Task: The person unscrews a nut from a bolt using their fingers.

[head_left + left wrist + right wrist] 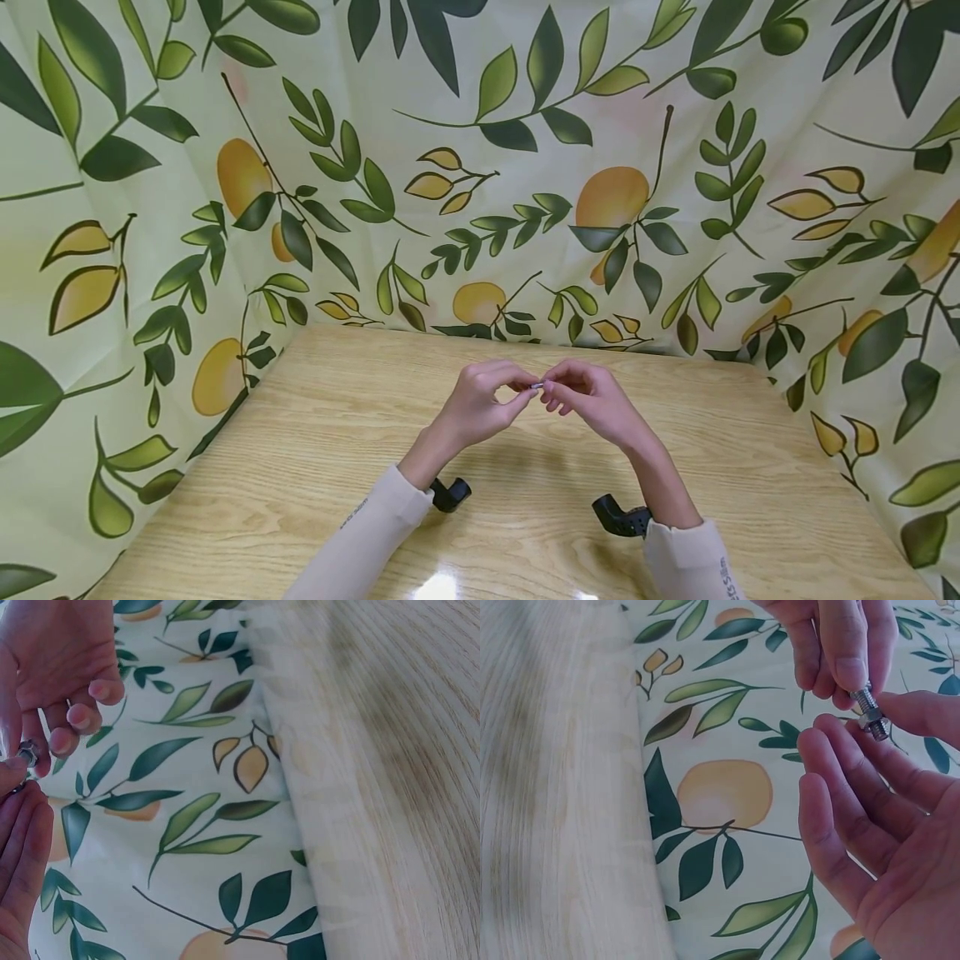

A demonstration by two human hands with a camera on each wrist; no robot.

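Note:
A small metal bolt [537, 386] is held up between the two hands above the table. My left hand [480, 407] pinches one end between thumb and fingertips, hiding that end. On the threaded shaft sits a hex nut [871, 719], near the free end, which pokes out past it. The thumb and index finger of my right hand [592, 400] are at the nut, one on each side, while its other fingers are loosely bent, as the right wrist view shows. In the left wrist view the nut [28, 754] appears at the left edge, partly covered by fingers.
A wood-grain table [337, 433] lies under both hands. Behind it and at its sides hangs a leaf-and-fruit patterned cloth [480, 250]. Black wrist-worn mounts [622, 517] stick out below the forearms.

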